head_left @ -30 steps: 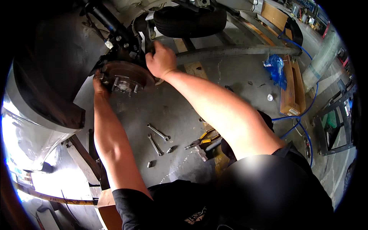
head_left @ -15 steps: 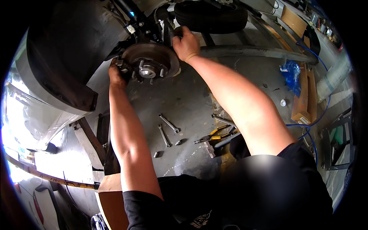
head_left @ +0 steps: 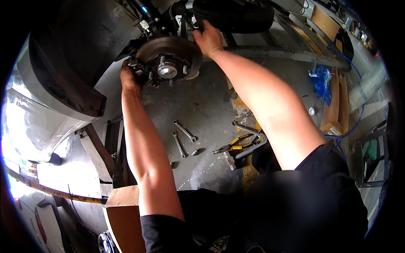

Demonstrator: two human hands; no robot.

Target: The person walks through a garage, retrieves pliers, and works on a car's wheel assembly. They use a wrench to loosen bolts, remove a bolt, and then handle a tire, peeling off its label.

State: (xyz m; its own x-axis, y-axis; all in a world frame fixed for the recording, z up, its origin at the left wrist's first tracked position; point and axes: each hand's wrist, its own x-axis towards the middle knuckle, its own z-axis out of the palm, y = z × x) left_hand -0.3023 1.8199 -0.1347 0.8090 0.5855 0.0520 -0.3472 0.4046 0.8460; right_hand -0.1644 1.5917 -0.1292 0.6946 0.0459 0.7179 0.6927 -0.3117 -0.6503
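Brake disc (head_left: 185,48): sat on hub (head_left: 167,71); studs (head_left: 184,69) bare, nothing fitted over them. Left hand (head_left: 130,80): at disc's left edge, grip hidden. Right hand (head_left: 209,40): near disc's upper right, clasp could not be told.

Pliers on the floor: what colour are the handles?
The pliers' handles are yellow and black; the head view shows them best.

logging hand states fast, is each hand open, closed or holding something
Left hand: left of the brake disc; grip mostly hidden, cannot be told.
Right hand: curled, right of the disc; whether holding anything cannot be told.
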